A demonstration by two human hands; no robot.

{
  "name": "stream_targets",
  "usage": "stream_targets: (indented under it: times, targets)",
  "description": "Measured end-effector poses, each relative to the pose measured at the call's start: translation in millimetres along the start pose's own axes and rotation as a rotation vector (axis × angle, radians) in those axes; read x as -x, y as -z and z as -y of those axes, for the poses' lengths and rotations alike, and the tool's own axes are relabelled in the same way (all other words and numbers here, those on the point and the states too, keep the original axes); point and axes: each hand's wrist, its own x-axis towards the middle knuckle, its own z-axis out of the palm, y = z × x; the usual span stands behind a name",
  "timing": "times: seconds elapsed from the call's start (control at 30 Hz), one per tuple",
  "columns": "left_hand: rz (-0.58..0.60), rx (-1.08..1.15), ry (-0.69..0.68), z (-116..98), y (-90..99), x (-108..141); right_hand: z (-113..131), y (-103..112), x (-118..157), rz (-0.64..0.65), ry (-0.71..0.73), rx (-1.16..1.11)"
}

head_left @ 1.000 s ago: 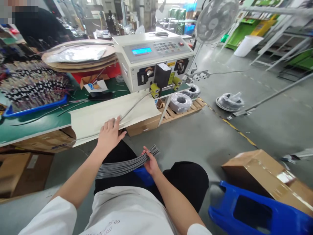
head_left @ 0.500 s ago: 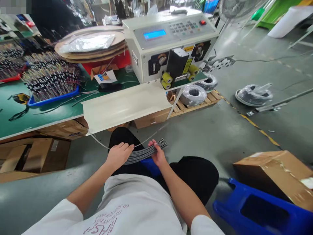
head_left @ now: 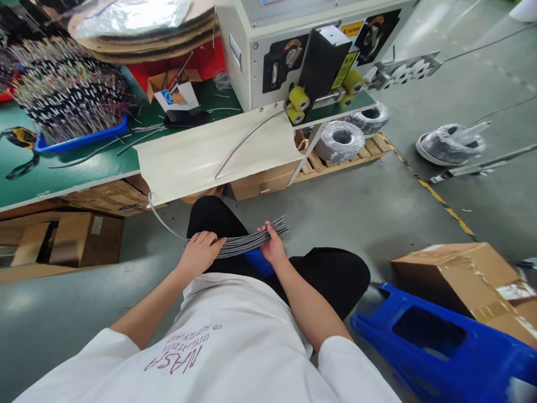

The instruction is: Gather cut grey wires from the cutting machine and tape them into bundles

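A bundle of grey cables [head_left: 243,245] lies across my lap, held between my two hands. My left hand [head_left: 200,251] is wrapped over its left end, and my right hand [head_left: 272,244] grips it near the right end, where the cut tips fan out. From beside my left hand a thin white string [head_left: 164,221] runs up to the corner of the cream chute [head_left: 218,154]. A single grey cable [head_left: 247,139] comes out of the yellow rollers of the machine [head_left: 300,101] and lies over the chute.
On the green table [head_left: 17,187] are a blue tray [head_left: 84,140] of wires, a tape measure [head_left: 19,137] and a small box [head_left: 178,96]. Cable coils [head_left: 340,141] sit on a pallet. A blue stool [head_left: 453,358] and cardboard box [head_left: 470,280] stand at the right.
The view has tilted down toward the lap and chute. A cable now extends from the rollers over the chute. The loose cable end that rose between my hands now lies with the bundle.
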Motion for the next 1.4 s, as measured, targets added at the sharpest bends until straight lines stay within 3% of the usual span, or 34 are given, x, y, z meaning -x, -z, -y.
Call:
stream_targets:
  times: [0.1,0.23,0.4,0.63,0.8,1.23,1.4]
  targets:
    - [-0.071,0.099,0.120,7.9,-10.9,10.4,0.0,0.8,0.2,0.010,0.004,-0.009]
    - [-0.261,0.291,0.310,11.6,-33.1,23.2,1.9,1.7,-0.5,0.018,0.016,0.015]
    - [-0.338,0.317,0.378,10.8,-48.1,24.4,3.2,0.4,-4.8,0.033,-0.015,0.017]
    - [-0.262,0.218,0.332,10.0,-39.0,17.6,1.7,4.3,-7.7,-0.074,0.014,0.054]
    - [-0.199,0.197,0.224,9.8,-30.5,7.4,4.1,6.0,-7.4,-0.068,0.016,0.056]
    - [-0.242,0.198,0.240,7.8,-33.7,4.9,10.5,2.7,-11.0,-0.113,-0.028,0.069]
    - [-0.330,0.089,0.121,3.7,-18.5,-6.2,8.9,10.7,-15.5,-0.101,-0.067,0.089]
